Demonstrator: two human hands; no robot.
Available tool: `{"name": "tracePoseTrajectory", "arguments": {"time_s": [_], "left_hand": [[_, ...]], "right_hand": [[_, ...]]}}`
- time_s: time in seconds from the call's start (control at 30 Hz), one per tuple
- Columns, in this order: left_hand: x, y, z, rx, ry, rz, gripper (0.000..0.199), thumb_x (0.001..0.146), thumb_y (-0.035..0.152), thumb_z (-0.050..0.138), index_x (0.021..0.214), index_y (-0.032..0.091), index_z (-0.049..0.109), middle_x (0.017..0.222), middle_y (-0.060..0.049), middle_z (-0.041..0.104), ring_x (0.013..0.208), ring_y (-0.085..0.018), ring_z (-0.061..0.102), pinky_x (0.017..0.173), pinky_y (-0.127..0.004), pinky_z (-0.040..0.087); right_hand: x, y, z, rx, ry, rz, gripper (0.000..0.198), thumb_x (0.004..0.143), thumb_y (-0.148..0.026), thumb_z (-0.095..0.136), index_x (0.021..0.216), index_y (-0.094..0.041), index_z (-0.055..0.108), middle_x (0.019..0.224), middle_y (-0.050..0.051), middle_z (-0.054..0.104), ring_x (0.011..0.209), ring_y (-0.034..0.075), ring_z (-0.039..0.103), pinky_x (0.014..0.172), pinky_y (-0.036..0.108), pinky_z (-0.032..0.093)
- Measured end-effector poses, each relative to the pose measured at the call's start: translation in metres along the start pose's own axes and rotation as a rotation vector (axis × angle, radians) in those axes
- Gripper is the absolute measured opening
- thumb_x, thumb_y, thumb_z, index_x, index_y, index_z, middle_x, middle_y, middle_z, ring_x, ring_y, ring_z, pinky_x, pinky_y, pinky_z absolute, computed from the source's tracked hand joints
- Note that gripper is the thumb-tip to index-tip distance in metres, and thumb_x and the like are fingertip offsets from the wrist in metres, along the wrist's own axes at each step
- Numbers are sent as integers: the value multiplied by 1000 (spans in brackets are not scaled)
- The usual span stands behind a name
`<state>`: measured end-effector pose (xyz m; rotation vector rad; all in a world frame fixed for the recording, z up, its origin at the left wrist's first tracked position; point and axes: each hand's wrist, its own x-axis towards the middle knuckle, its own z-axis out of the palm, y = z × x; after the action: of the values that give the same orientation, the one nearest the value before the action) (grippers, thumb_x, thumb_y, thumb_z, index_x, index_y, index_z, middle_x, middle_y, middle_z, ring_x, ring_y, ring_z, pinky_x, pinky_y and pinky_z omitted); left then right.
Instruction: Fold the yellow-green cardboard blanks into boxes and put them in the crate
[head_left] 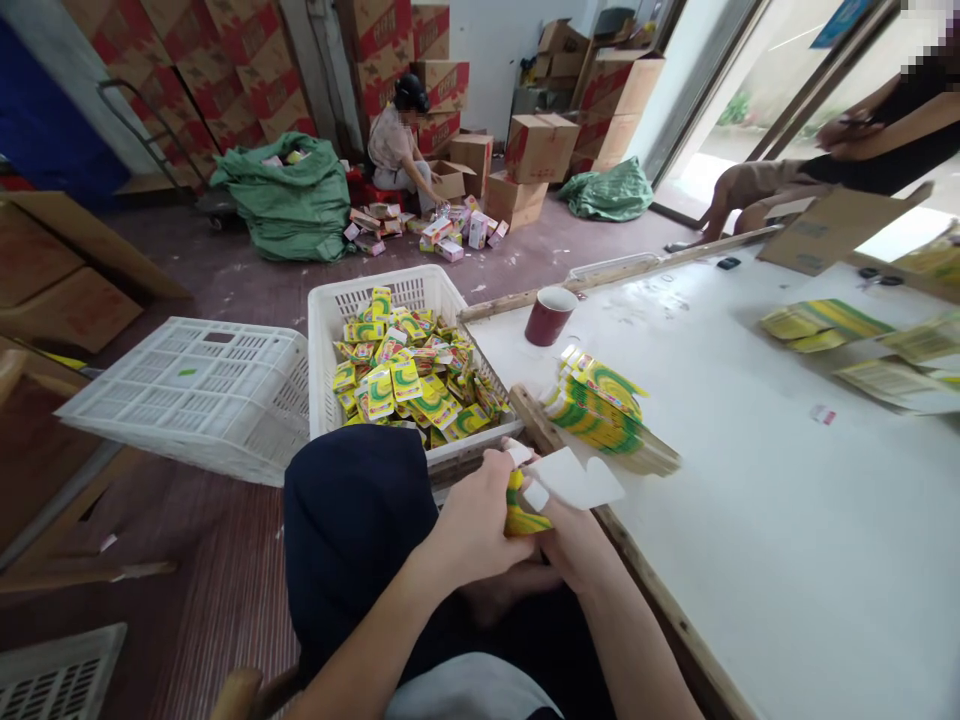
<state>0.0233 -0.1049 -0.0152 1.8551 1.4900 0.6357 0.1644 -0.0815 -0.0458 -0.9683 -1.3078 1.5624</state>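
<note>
Above my lap, at the table's wooden edge, both hands hold one partly folded yellow-green carton (pixel 527 521) with white inner flaps spread out. My left hand (pixel 480 515) has its fingers closed round the carton's left side. On its right side my right hand (pixel 574 545) grips it, with the fingers partly hidden behind the white card. Just beyond my hands a stack of flat yellow-green cartons (pixel 604 405) lies on the white table (pixel 750 520). Left of the table, a white plastic crate (pixel 322 350) holds many small yellow folded cartons (pixel 405 378).
A dark red mug (pixel 551 316) stands near the table's edge. An overturned white crate (pixel 195 385) is at the left. More flat cartons (pixel 825 325) lie at the table's right. One person (pixel 397 150) sits by scattered boxes; another (pixel 847 150) sits at the right. Green sacks (pixel 292 200) rest on the floor.
</note>
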Motion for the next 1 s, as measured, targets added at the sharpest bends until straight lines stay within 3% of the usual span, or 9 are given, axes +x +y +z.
{"name": "tracePoseTrajectory", "arguments": {"time_s": [0.07, 0.17, 0.33, 0.43, 0.53, 0.63, 0.7, 0.87, 1.0], "left_hand": [[-1, 0, 1, 31, 17, 40, 53, 67, 23, 68, 114, 21, 44, 119, -11, 58, 104, -33, 63, 84, -45, 53], [-2, 0, 1, 24, 28, 96, 48, 66, 21, 66, 107, 24, 44, 120, -9, 56, 106, -31, 62, 84, -42, 52], [2, -4, 4, -94, 8, -24, 62, 65, 22, 67, 118, 23, 36, 112, -8, 59, 92, -28, 65, 75, -39, 54], [5, -10, 10, -39, 92, -18, 72, 63, 17, 67, 126, 20, 32, 124, -14, 52, 110, -32, 59, 88, -45, 52], [5, -19, 11, 74, 164, -42, 62, 61, 11, 65, 118, 19, 42, 122, -13, 56, 116, -33, 55, 98, -50, 47], [3, -26, 2, 97, 198, -28, 50, 63, 11, 64, 111, 19, 51, 114, -10, 64, 110, -30, 60, 96, -46, 49], [2, -28, -6, 110, 189, 10, 48, 64, 15, 68, 110, 19, 54, 113, -10, 67, 108, -30, 63, 95, -45, 50], [2, -24, -21, 122, 153, 58, 49, 64, 25, 72, 111, 20, 59, 112, -9, 70, 106, -30, 66, 94, -43, 52], [2, -17, -23, 108, 106, 68, 46, 62, 23, 71, 107, 20, 61, 107, -7, 72, 98, -28, 68, 86, -40, 54]], "right_hand": [[0, 3, 2, 52, -29, 41, 54, 90, -52, 51, 137, -24, 52, 123, 13, 69, 108, 30, 68, 90, 48, 58], [-4, 4, 5, 2, 23, -31, 57, 94, -55, 40, 141, -25, 48, 123, 12, 69, 110, 28, 68, 92, 46, 57], [-13, 2, 4, -421, 19, -240, 48, 93, -33, 52, 140, -27, 52, 134, 7, 63, 126, 26, 58, 107, 44, 47], [-11, 4, -3, -556, 85, -347, 46, 92, -18, 48, 136, -28, 57, 140, 5, 59, 129, 25, 55, 108, 42, 46], [-8, 7, -11, -634, 185, -398, 51, 93, -17, 49, 142, -28, 50, 146, 6, 52, 132, 26, 52, 109, 44, 46], [-6, 8, -17, -755, 71, -466, 61, 93, -17, 51, 150, -32, 35, 158, 6, 33, 140, 27, 41, 111, 45, 43], [-5, 9, -20, -804, -32, -489, 61, 94, -15, 49, 149, -36, 35, 160, 4, 28, 140, 25, 42, 109, 41, 46], [-2, -2, -35, -780, -147, -470, 42, 93, -17, 51, 129, -35, 61, 153, 6, 44, 131, 25, 54, 101, 39, 52], [-2, -13, -44, -726, -241, -421, 26, 89, -19, 59, 109, -29, 72, 147, 9, 50, 131, 27, 53, 102, 42, 49]]}}
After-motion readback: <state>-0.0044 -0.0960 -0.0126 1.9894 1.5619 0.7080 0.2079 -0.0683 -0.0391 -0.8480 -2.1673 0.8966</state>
